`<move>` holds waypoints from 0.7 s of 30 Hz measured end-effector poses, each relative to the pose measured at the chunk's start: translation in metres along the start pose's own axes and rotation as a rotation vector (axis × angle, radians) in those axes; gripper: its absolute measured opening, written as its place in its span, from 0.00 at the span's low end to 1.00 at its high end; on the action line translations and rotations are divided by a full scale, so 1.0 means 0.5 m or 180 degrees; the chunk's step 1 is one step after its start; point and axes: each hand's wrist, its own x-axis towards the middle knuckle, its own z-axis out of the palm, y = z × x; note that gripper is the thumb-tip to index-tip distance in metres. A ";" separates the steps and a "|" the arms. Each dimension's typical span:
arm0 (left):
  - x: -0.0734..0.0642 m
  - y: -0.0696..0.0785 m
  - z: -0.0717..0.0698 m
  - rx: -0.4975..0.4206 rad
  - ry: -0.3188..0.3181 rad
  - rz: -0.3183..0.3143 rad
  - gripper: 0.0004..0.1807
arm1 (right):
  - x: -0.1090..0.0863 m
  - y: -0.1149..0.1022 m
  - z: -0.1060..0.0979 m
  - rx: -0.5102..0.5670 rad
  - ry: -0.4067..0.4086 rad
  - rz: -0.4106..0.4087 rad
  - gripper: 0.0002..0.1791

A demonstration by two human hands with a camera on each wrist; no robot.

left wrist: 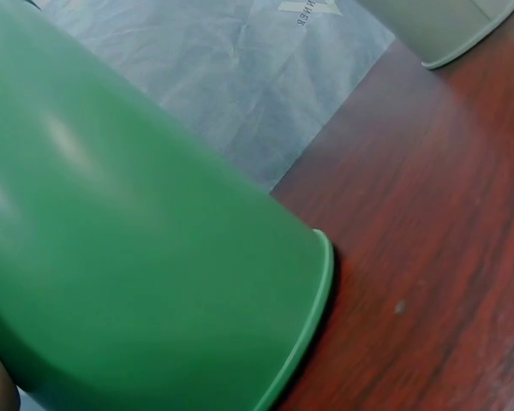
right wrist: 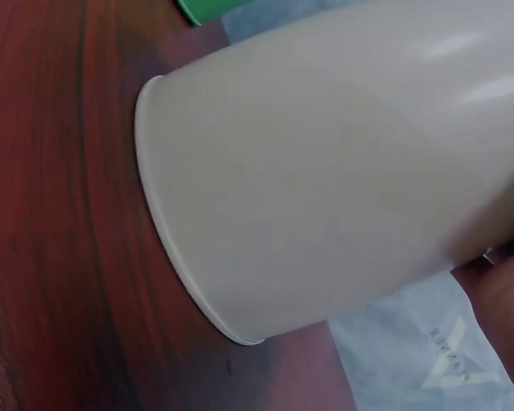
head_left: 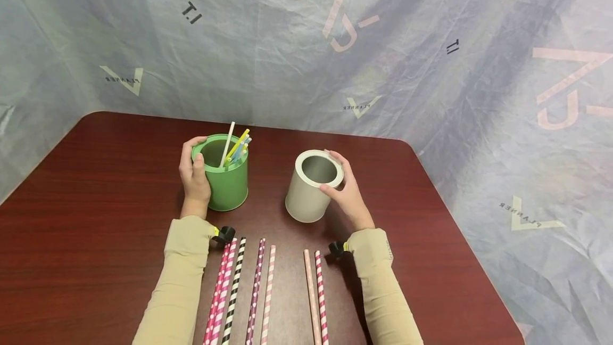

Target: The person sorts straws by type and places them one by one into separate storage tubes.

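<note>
My left hand (head_left: 193, 174) grips the green can (head_left: 229, 188) around its upper left side, thumb near the rim. Inside that can lean several thin straws (head_left: 237, 149) in white, yellow and blue. On the right, my right hand (head_left: 348, 190) holds the pale grey can (head_left: 306, 201) by its upper edge, thumb in front and fingers behind. No straws show through its round opening. Both cans stand upright on the table. In the left wrist view the green can's wall (left wrist: 154, 231) fills the left; the right wrist view is mostly the grey can's wall (right wrist: 325, 171).
In front of the cans, patterned paper straws lie lengthwise on the dark red table (head_left: 119, 185): pink ones (head_left: 220, 292), a black-striped one (head_left: 233, 292), a purple dotted one (head_left: 256, 292), and a peach one (head_left: 312, 297) beside a red-striped one (head_left: 322, 297). A grey printed sheet (head_left: 268, 57) hangs behind.
</note>
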 end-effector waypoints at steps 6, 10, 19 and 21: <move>-0.001 0.000 0.003 0.0023 -0.0003 0.0023 0.32 | 0.001 0.000 -0.003 0.0187 -0.0048 -0.0142 0.53; -0.002 -0.002 0.004 0.0044 -0.0025 0.0003 0.31 | 0.002 -0.002 -0.004 0.0080 0.0013 -0.0355 0.55; -0.008 0.005 -0.003 0.0381 -0.0057 -0.0241 0.29 | 0.006 -0.049 0.009 -0.1368 0.0080 -0.0294 0.44; -0.013 0.009 -0.006 0.0508 -0.0078 -0.0407 0.29 | 0.001 -0.068 0.016 -0.1421 0.0043 -0.0177 0.44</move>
